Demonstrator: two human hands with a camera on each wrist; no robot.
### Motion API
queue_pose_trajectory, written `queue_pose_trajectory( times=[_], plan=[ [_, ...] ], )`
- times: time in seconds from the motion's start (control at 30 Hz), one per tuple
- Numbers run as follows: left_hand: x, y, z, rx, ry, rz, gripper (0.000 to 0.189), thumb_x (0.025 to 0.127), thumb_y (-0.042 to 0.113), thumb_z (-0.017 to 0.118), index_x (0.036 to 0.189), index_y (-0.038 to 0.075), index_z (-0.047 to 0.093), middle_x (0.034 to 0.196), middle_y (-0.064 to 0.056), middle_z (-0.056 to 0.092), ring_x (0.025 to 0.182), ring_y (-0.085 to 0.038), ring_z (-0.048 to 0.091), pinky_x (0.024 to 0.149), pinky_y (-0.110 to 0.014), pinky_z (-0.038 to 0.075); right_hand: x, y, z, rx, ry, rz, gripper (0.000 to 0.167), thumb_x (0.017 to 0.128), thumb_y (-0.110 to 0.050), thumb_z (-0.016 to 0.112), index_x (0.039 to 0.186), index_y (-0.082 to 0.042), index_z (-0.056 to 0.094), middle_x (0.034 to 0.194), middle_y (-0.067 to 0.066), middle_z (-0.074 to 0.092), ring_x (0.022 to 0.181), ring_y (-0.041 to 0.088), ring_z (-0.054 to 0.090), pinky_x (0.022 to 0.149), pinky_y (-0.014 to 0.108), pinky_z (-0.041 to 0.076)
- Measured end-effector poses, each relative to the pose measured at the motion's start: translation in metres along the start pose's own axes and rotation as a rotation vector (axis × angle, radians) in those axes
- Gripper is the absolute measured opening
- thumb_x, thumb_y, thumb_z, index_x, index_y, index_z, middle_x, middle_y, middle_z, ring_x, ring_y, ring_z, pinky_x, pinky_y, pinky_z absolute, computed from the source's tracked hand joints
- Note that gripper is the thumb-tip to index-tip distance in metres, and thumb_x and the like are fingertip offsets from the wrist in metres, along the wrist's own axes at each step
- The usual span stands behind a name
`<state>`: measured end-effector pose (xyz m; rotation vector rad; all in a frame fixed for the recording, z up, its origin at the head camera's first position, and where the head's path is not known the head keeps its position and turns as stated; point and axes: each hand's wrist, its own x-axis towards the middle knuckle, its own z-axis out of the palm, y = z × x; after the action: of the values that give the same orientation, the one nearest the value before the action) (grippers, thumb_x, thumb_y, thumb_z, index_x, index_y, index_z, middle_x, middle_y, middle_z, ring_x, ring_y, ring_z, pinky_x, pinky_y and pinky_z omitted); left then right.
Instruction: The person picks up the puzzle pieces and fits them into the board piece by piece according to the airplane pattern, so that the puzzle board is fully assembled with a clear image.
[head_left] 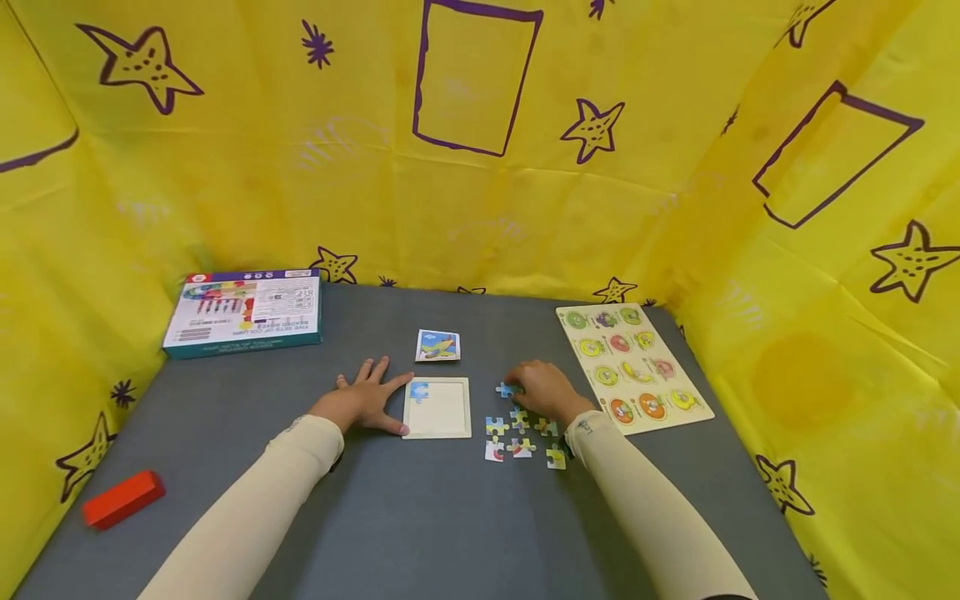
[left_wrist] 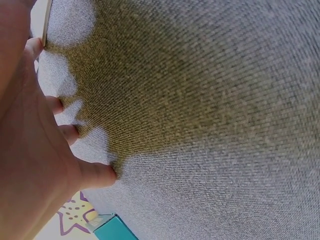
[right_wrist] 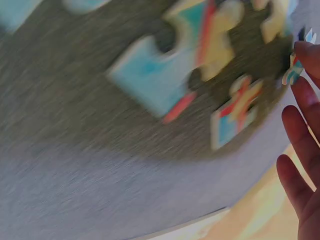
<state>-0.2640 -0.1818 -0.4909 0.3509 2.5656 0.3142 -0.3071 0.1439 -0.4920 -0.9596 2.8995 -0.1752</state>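
Observation:
My left hand (head_left: 363,402) lies with fingers spread on the table, thumb and index fingertip at the left edge of a square white puzzle tray (head_left: 437,434). A blue puzzle piece (head_left: 419,392) sits in the tray's upper left corner. To the tray's right, my right hand (head_left: 549,390) pinches a blue puzzle piece (head_left: 506,389) between thumb and index finger; the right wrist view shows this pinched piece (right_wrist: 294,70) at its right edge. Several loose puzzle pieces (head_left: 521,447) lie just in front of that hand. Above the tray is a small picture card (head_left: 438,345) with an airplane.
A fruit peg board (head_left: 634,367) lies at the right, close to my right forearm. At the back left is a flat toy box (head_left: 243,312). A red block (head_left: 123,500) rests at the front left. Yellow cloth (head_left: 360,167) with drawn stars surrounds the grey table (head_left: 420,517).

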Motion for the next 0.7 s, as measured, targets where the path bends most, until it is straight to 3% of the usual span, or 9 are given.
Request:
queue_pose_trajectory(
  times=[0.33, 0.7],
  plan=[
    [-0.002, 0.001, -0.001, -0.001, 0.011, -0.019, 0.101, 0.077, 0.063, 0.071, 0.156, 0.030, 0.019, 0.162, -0.020, -0.001, 0.147, -0.046, -0.005, 0.106, -0.076, 0.007, 0.033, -0.048, -0.002, -0.010, 0.068, -0.136, 0.022, 0.086, -0.020, 0.074, 0.107, -0.014, 0.074, 0.104, 0.002, 0.070, 0.098, 0.023, 0.065, 0.090, 0.042, 0.051],
    [-0.001, -0.001, 0.000, -0.004, 0.011, -0.022, 0.101, 0.076, 0.064, 0.070, 0.156, 0.031, 0.019, 0.162, -0.019, -0.001, 0.147, -0.045, -0.004, 0.105, -0.076, 0.008, 0.059, -0.087, 0.012, -0.010, 0.031, -0.182, 0.021, 0.090, -0.024, 0.070, 0.109, -0.017, 0.074, 0.111, 0.000, 0.070, 0.103, 0.021, 0.064, 0.093, 0.042, 0.049]
  ],
)
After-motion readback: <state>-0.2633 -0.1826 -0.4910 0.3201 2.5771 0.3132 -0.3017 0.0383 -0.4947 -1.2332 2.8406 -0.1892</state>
